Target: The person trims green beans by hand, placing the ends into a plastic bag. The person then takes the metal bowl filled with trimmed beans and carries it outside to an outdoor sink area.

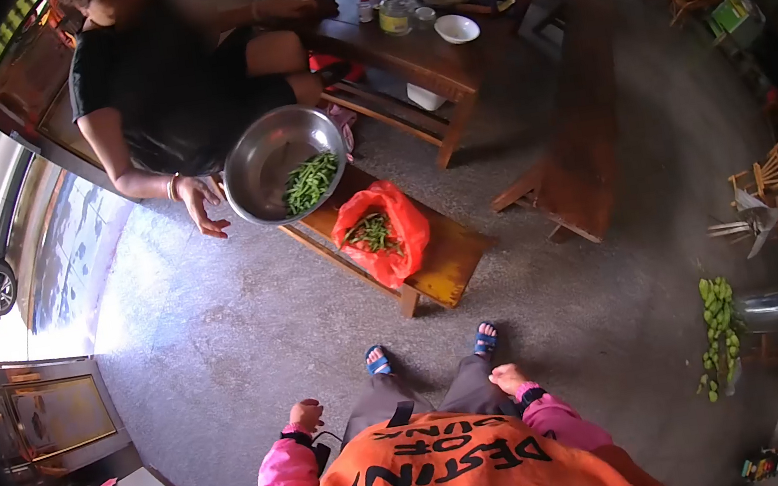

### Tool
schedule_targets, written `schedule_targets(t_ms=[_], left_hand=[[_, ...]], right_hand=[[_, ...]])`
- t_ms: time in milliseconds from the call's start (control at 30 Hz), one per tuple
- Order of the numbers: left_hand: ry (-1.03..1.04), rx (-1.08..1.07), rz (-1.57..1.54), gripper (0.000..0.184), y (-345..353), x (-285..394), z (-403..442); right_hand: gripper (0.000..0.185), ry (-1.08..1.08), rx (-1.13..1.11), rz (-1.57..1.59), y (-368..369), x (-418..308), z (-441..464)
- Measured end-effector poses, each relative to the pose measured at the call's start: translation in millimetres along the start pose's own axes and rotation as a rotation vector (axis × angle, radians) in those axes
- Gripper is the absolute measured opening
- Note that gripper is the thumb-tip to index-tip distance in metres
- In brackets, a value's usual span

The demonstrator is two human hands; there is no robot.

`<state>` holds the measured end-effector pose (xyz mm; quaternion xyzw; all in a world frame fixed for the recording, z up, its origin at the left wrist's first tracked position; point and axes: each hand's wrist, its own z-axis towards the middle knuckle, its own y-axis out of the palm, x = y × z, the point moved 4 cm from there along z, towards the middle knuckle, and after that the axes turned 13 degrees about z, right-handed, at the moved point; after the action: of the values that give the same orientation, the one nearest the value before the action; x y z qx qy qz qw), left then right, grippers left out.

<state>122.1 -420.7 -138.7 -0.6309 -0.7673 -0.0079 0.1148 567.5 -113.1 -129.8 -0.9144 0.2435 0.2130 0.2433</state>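
Note:
My left hand [306, 415] hangs beside my left thigh, fingers curled in, with nothing visible in it. On the other side, my right hand [508, 379] is loosely closed by my right thigh, and nothing shows in it either. Both are well away from the wooden bench [451, 254] ahead of me. An open red plastic bag [412, 229] with green pods or beans [372, 232] in it sits on that bench. Behind it rests a wide metal bowl [246, 164] holding a heap of green beans [310, 183].
A person in black [156, 97] sits at the bench's far end, one hand [200, 203] beside the bowl. A wooden table [411, 54] bears jars and a white bowl [457, 29]. Another bench [585, 143] stands right. Green bananas [718, 325] hang at far right.

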Motion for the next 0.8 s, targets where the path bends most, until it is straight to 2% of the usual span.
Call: schedule_targets(t_ms=[33,100,233,333,400,433,500,533,600,667,733,800], left_hand=[[0.007,0.003,-0.001,0.034,9.5,16.1,-2.2],[0.038,0.264,0.227,0.033,19.9,56.6,-8.2],[0.15,0.299,0.115,0.03,72.8,131.6,-10.8],[0.195,0.37,0.069,0.025,135.8,210.4,-51.8],[0.268,0.317,0.057,0.021,175.8,242.4,-56.8],[0.26,0.319,0.062,0.021,191.1,252.9,-55.9],[0.449,0.337,0.201,0.018,229.8,286.1,-48.8],[0.449,0.338,0.186,0.018,246.1,296.9,-39.9],[0.58,0.388,0.21,0.016,270.0,312.6,-34.5],[0.506,0.291,0.109,0.017,295.5,339.7,-69.3],[0.481,0.299,0.065,0.018,302.2,331.4,-67.1],[0.47,0.329,0.226,0.018,298.4,350.7,-70.9]], right_hand=[[0.027,0.027,0.021,0.043,-11.4,18.1,-1.3],[0.028,0.094,0.062,0.1,-38.3,47.2,-1.3],[0.032,0.109,0.004,0.19,-93.6,85.7,5.3],[0.031,-0.016,0.025,0.161,-154.5,93.7,28.5],[0.03,0.246,0.013,0.552,-198.7,92.4,18.6],[0.028,0.253,0.036,0.641,-219.3,96.0,21.1],[0.028,0.258,0.051,0.625,-259.0,102.4,21.3],[0.027,0.256,0.064,0.611,-278.7,101.7,22.1],[0.027,0.269,0.06,0.599,-305.6,108.2,26.8],[0.026,0.283,0.095,0.575,-327.1,119.6,34.8],[0.025,0.315,0.085,0.566,-334.9,125.3,39.0],[0.026,0.275,0.119,0.644,-346.0,116.6,47.9]])
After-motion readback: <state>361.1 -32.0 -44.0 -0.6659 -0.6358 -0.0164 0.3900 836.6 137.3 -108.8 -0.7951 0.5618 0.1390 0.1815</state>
